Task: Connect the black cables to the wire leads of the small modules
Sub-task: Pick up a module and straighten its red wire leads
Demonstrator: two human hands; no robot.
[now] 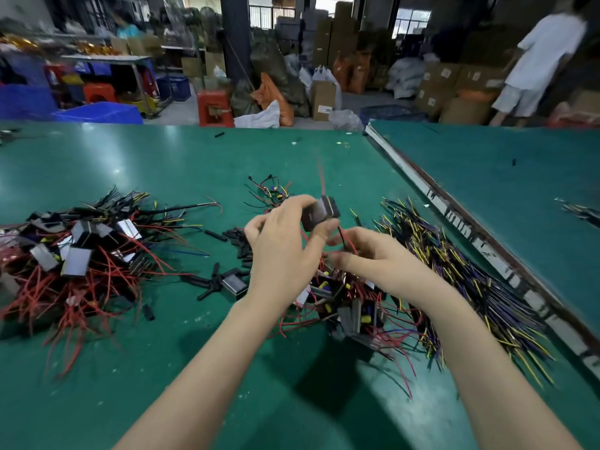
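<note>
1. Left hand (279, 251) fingers clamped on small module (319, 212), held above counter (130, 170).
2. Right hand (376, 258) fingers pinched on module's thin lead (344, 238), just below it.
3. Likely risk: lead slipping or snagging in loose red wires (328, 306) beneath module.
4. Left of module: heap of finished pieces (81, 251). Right: bundle of cables (454, 261), reach unobstructed.

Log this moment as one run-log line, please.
left hand: holds small module above table | right hand: pinches black lead | connection: cannot tell
</note>
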